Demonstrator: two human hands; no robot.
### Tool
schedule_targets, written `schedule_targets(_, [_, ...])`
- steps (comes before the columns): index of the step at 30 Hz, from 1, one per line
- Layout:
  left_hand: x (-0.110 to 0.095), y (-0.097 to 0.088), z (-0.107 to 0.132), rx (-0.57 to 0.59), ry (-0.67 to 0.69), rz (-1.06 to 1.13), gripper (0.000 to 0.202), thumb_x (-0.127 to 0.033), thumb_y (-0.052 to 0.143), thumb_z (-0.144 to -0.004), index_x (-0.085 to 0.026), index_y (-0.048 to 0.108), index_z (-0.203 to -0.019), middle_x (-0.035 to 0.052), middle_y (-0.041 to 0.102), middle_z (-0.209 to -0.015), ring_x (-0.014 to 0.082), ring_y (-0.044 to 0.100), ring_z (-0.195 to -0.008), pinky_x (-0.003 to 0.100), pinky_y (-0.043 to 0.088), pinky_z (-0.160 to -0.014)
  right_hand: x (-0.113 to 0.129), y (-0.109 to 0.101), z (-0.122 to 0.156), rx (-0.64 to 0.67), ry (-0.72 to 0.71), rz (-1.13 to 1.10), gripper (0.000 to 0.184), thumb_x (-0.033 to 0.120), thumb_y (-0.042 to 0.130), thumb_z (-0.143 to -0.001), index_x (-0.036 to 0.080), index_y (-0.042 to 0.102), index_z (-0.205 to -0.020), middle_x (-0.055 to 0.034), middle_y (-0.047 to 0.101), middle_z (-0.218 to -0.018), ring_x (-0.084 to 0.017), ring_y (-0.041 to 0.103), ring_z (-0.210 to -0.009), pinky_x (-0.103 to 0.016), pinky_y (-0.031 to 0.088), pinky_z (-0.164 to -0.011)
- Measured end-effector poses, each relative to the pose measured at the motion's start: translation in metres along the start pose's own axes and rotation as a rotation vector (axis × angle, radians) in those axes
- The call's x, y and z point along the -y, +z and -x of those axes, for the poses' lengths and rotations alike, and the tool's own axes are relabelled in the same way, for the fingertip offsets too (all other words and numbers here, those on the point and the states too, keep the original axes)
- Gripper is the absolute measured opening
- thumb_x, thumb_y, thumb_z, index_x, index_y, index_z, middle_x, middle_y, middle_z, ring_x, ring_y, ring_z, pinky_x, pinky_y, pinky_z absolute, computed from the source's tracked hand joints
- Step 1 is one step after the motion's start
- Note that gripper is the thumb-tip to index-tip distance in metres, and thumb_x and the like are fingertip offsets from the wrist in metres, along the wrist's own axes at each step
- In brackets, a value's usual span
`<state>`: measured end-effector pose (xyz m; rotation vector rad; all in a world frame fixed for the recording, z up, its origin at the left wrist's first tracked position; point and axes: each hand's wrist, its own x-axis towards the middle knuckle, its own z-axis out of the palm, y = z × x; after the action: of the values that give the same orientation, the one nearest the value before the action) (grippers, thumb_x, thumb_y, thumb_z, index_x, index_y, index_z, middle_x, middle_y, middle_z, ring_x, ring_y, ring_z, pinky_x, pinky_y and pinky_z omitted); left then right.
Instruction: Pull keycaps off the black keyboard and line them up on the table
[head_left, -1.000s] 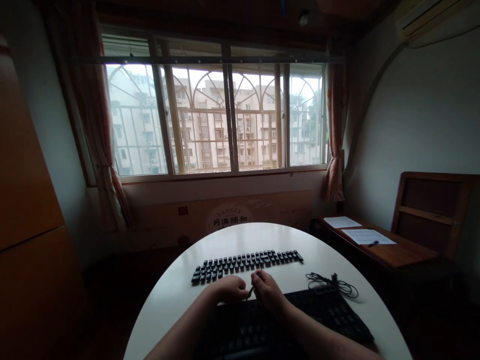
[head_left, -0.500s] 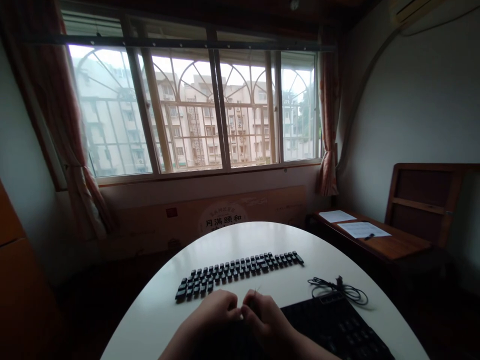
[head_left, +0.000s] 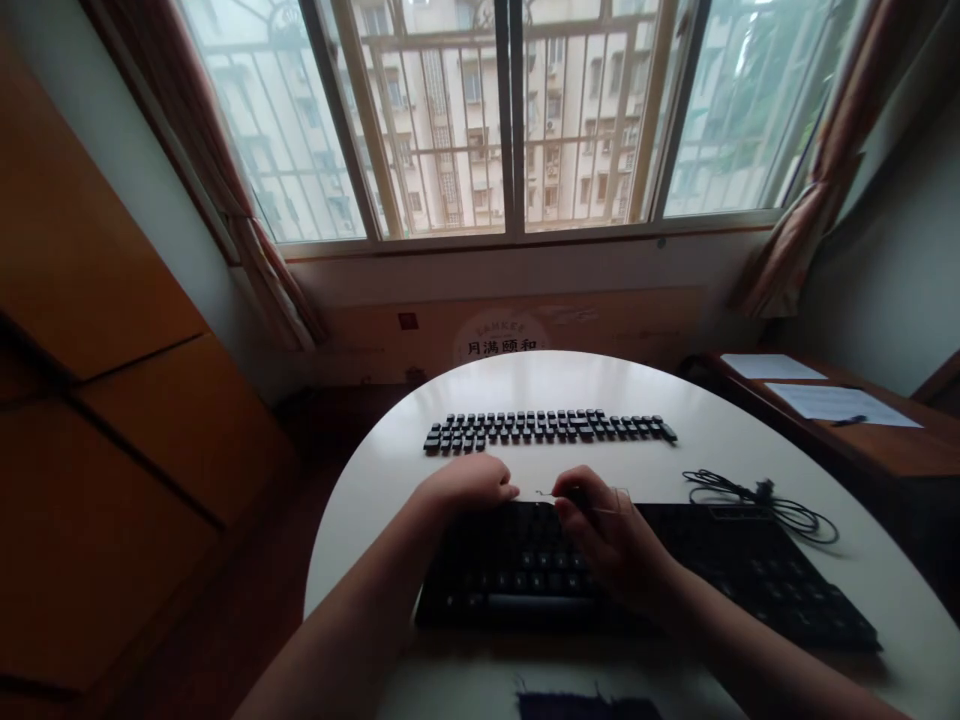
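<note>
A black keyboard (head_left: 555, 604) lies on the white round table, with keys in its lower rows and a bare dark stretch toward its upper edge. My left hand (head_left: 469, 483) is closed over the keyboard's upper left edge, thumb and fingers together; whatever they hold is hidden. In my right hand (head_left: 600, 520) is a thin wire keycap puller (head_left: 619, 500), gripped above the middle of the keyboard. Its hooked wire tip points left, and a wire loop shows behind the fingers. Loose black keycaps (head_left: 540, 426) stand in several rows beyond both hands.
A coiled black cable (head_left: 765, 503) rests behind the keyboard's right part. Dark frayed cloth (head_left: 589, 706) lies at the near table edge (head_left: 450, 690). To the right, a wooden table (head_left: 900, 450) bears papers (head_left: 840, 403) and a pen. A window is ahead.
My view has tipped downward, showing more of the keyboard. My hands, close together before, have moved apart; the right one now holds the wire puller over the keyboard.
</note>
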<state>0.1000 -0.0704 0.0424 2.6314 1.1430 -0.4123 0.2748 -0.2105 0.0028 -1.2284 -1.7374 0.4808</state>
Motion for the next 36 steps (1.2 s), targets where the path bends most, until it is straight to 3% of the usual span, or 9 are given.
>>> schedule_targets(9, [0.001,0.0,0.001,0.051,-0.006,0.054,0.041,-0.049,0.049,-0.09,-0.017,0.074,-0.088,0.0077,0.073,-0.085,0.0193,0.062,-0.071,0.028,0.045,-0.065,0.013,0.005,0.003,0.206,0.065,-0.13,0.018,0.026,0.052,-0.096,0.02,0.056,-0.112,-0.0017,0.063,-0.084,-0.014,0.057,-0.07,-0.025,0.046,-0.065])
schedule_targets(14, [0.006,-0.001,0.0,0.096,-0.014,0.073,0.043,-0.051,0.048,-0.091,-0.017,0.073,-0.089,0.008,0.073,-0.087,0.0199,0.063,-0.073,0.029,0.046,-0.066,0.013,-0.002,0.001,0.307,0.086,-0.1,0.017,0.03,0.055,-0.095,0.021,0.061,-0.109,-0.0003,0.061,-0.076,-0.013,0.055,-0.063,-0.024,0.043,-0.058])
schedule_targets(20, [0.008,0.0,-0.003,0.111,-0.023,0.094,0.043,-0.052,0.048,-0.091,-0.018,0.073,-0.09,0.0078,0.073,-0.092,0.0216,0.064,-0.077,0.03,0.047,-0.07,0.011,-0.01,-0.001,0.297,0.07,-0.062,0.02,0.037,0.048,-0.099,0.02,0.059,-0.101,-0.0013,0.061,-0.074,-0.015,0.055,-0.063,-0.026,0.043,-0.059])
schedule_targets(27, [0.01,0.001,-0.004,0.102,-0.016,0.107,0.042,-0.051,0.048,-0.091,-0.017,0.071,-0.082,0.0065,0.072,-0.086,0.0181,0.061,-0.068,0.029,0.043,-0.06,0.01,-0.014,-0.001,0.315,0.032,0.143,0.02,0.038,0.045,-0.1,0.022,0.057,-0.104,-0.0004,0.06,-0.072,-0.016,0.056,-0.062,-0.028,0.04,-0.061])
schedule_targets(36, [0.013,0.002,-0.005,0.102,-0.021,0.136,0.043,-0.053,0.049,-0.089,-0.016,0.072,-0.083,0.0071,0.073,-0.084,0.0188,0.062,-0.069,0.028,0.044,-0.061,0.011,-0.021,-0.003,0.29,0.005,0.112,0.018,0.036,0.047,-0.1,0.022,0.057,-0.105,0.0008,0.058,-0.07,-0.014,0.053,-0.06,-0.027,0.04,-0.059])
